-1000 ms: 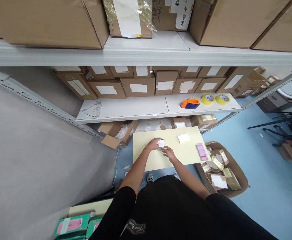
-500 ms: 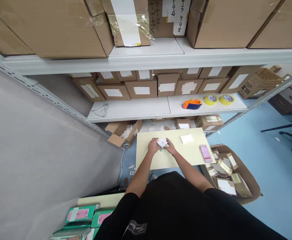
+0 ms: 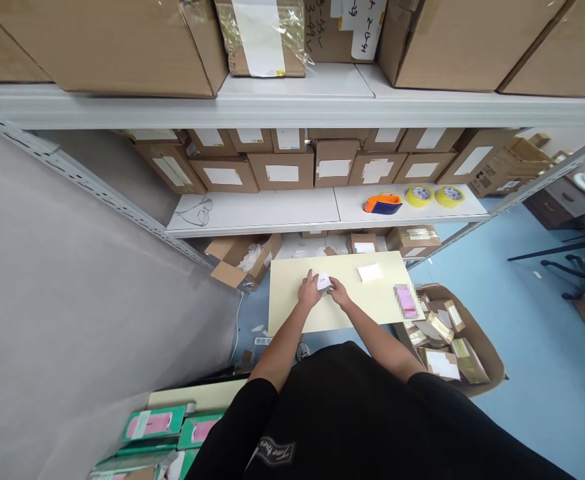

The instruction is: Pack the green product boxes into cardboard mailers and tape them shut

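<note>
Between my two hands is a small white box [image 3: 323, 281] with a dark mark on its upper face, held over the pale yellow tabletop [image 3: 292, 320]. My left hand [image 3: 309, 291] grips its left side, with one finger raised along the edge. On the right side, the fingers of my right hand [image 3: 339, 291] are closed on the lower corner. A flat white packet [image 3: 370, 273] lies to the right of my hands. Farther right, a pink item [image 3: 406, 301] sits near the tabletop's edge, blurred by pixelation.
An orange and blue tape dispenser [image 3: 383, 203] and two yellow tape rolls [image 3: 419, 195] stand on the shelf [image 3: 257, 212] ahead. A large carton [image 3: 492, 360] of packed boxes is on the floor at right. An opened carton [image 3: 227, 274] stands left; green boxes [image 3: 155, 425] lie behind left.
The small box has turned and tilted in my hands, its marked face now at a different angle. My head view has shifted slightly.
</note>
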{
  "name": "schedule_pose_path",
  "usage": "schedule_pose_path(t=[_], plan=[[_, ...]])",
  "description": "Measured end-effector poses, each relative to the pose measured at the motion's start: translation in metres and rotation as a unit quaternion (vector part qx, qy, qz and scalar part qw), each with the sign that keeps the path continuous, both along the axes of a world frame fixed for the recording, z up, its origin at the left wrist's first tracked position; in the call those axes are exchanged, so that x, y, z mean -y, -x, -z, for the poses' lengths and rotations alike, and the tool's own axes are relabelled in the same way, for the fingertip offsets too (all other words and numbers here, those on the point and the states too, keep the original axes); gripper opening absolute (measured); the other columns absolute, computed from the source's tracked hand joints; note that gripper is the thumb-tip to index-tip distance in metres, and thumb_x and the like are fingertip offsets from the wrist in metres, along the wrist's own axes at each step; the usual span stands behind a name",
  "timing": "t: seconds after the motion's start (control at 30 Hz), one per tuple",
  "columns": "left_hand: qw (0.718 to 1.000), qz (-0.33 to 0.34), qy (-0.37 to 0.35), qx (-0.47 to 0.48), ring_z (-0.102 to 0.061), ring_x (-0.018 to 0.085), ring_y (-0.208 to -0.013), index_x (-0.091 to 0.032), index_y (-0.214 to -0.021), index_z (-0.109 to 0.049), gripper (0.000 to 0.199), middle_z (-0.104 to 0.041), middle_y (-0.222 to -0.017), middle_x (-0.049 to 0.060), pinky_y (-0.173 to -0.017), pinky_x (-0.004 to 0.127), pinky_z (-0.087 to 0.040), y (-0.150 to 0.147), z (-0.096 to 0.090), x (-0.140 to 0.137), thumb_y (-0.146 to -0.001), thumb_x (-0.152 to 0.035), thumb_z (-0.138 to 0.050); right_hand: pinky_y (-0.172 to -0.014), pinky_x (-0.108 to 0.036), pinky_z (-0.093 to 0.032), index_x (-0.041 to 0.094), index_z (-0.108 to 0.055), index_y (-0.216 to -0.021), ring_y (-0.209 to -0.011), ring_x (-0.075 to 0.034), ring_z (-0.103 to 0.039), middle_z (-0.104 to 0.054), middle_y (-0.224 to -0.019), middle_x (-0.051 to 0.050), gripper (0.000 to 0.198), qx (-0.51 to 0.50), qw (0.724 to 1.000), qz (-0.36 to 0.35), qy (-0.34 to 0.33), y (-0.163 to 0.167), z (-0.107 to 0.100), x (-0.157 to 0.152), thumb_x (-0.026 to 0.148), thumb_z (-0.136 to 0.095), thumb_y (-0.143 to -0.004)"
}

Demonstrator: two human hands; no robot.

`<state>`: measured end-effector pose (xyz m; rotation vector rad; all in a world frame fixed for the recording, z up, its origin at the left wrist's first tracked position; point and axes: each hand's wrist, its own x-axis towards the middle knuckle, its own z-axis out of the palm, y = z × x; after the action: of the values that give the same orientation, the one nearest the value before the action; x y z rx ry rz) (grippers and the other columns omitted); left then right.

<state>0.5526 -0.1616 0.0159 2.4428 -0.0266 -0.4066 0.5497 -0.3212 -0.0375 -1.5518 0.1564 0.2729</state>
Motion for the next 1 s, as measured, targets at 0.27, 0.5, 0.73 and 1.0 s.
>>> schedule_pose_path(t=[0.27, 0.5, 0.73, 1.0], plan=[[0.995, 0.092, -0.045, -0.013, -0.063, 0.033, -0.127, -0.025, -0.135, -0.063, 0.061, -0.062, -0.142, 0.014, -0.109, 0.04, -0.046, -0.021, -0.009, -0.015, -0.078, -0.027, -0.084, -0.11, -0.048, -0.049, 0.03, -0.066, -0.134, -0.127, -0.029, -0.064, -0.07, -0.139, -0.004, 0.068, -0.046, 0.999, -0.007, -0.007, 0.008, -0.001, 0.0, 0.023, -0.066, -0.066], [0.996, 0.09, 0.0, -0.021, -0.065, 0.03, -0.125, -0.03, -0.127, -0.071, 0.043, -0.072, -0.134, 0.007, -0.105, 0.034, -0.047, -0.03, -0.017, -0.024, -0.087, -0.043, -0.074, -0.108, -0.05, -0.05, 0.034, -0.064, -0.14, -0.134, -0.031, -0.059, -0.066, -0.145, -0.002, 0.076, -0.075, 0.996, -0.046, 0.004, 0.017, -0.012, 0.01, 0.018, -0.065, -0.066], [0.988, -0.119, 0.085, -0.048, -0.069, 0.026, -0.117, -0.018, -0.152, -0.052, 0.059, -0.075, -0.124, 0.014, -0.098, 0.032, -0.048, -0.039, -0.004, -0.011, -0.098, -0.041, -0.06, -0.121, -0.054, -0.038, 0.031, -0.062, -0.143, -0.146, -0.03, -0.05, -0.062, -0.15, -0.003, 0.079, -0.041, 0.998, -0.027, 0.034, 0.031, 0.006, 0.007, 0.023, -0.063, -0.064], [0.963, -0.217, 0.138, -0.078, -0.072, 0.021, -0.111, -0.022, -0.137, -0.063, 0.042, -0.077, -0.119, 0.009, -0.093, 0.028, -0.05, -0.03, 0.022, 0.006, -0.103, -0.045, -0.052, -0.118, -0.051, -0.043, 0.029, -0.06, -0.139, -0.133, -0.029, -0.062, -0.061, -0.15, -0.007, 0.071, -0.003, 0.998, -0.005, 0.056, 0.014, 0.017, 0.006, 0.029, -0.068, -0.069]])
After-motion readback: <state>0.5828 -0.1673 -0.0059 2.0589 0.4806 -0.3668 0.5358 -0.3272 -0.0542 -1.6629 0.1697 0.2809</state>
